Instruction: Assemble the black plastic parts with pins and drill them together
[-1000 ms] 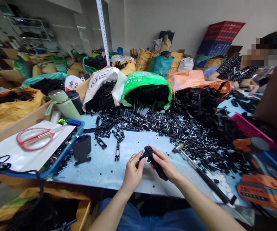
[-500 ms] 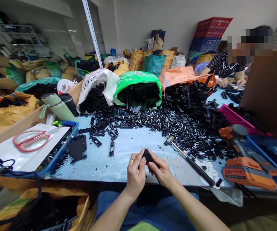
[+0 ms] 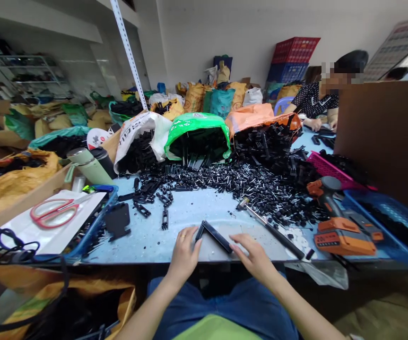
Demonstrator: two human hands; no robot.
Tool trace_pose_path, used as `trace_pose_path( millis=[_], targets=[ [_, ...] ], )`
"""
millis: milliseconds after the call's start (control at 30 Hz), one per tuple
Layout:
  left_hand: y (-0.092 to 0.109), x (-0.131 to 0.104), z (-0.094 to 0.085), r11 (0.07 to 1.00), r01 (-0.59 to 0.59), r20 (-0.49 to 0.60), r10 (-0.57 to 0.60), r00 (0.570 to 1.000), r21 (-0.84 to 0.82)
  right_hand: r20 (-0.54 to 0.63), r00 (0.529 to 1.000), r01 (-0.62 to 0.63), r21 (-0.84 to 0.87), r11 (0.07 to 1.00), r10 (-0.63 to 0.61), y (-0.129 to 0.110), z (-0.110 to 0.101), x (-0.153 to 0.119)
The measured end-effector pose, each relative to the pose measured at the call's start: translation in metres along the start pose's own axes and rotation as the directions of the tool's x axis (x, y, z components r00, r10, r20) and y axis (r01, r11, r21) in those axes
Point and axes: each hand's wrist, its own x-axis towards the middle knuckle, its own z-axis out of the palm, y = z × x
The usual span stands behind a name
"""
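A black hinged part (image 3: 218, 236) is spread into an upside-down V over the front of the table. My left hand (image 3: 184, 252) pinches its short left leg between thumb and fingers. At the end of the longer right leg, the thumb and fingers of my right hand (image 3: 255, 255) close on the tip. The joint of the part points away from me. Several loose black link pieces (image 3: 165, 218) lie beyond my left hand. A hammer (image 3: 271, 229) with a black grip rests to the right of my right hand.
A heap of black knobs with metal pins (image 3: 246, 182) spreads before the green bag (image 3: 196, 120). An orange cordless drill (image 3: 343, 236) stands at right, beside a blue basket (image 3: 384, 212). Red scissors (image 3: 55, 213) lie at left. A co-worker (image 3: 313, 101) sits at the far right.
The black part, held compactly between both hands before, is now spread into a V. My hands have moved apart. The view has shifted slightly.
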Motion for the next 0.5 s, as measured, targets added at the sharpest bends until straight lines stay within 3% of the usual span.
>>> trace_pose_path(
  millis=[100,200,367,500],
  targets=[
    [-0.01,-0.042,-0.037,0.998,-0.062,0.116,0.059,0.992,0.02,0.225,0.974,0.03,-0.115,0.993,-0.003,-0.014,-0.014,-0.059],
    [-0.018,-0.092,-0.064,0.994,-0.048,0.3,0.015,0.954,0.103,0.377,0.919,-0.014,-0.259,0.966,0.114,-0.022,-0.015,-0.11],
    [-0.014,-0.156,-0.084,0.963,0.012,0.474,-0.145,0.869,0.271,0.389,0.875,-0.114,-0.413,0.903,0.289,-0.023,-0.011,-0.159],
    [0.001,-0.175,-0.086,0.917,-0.019,0.534,-0.215,0.818,0.397,0.385,0.869,-0.118,-0.446,0.887,0.31,-0.021,-0.012,-0.173]
  ],
)
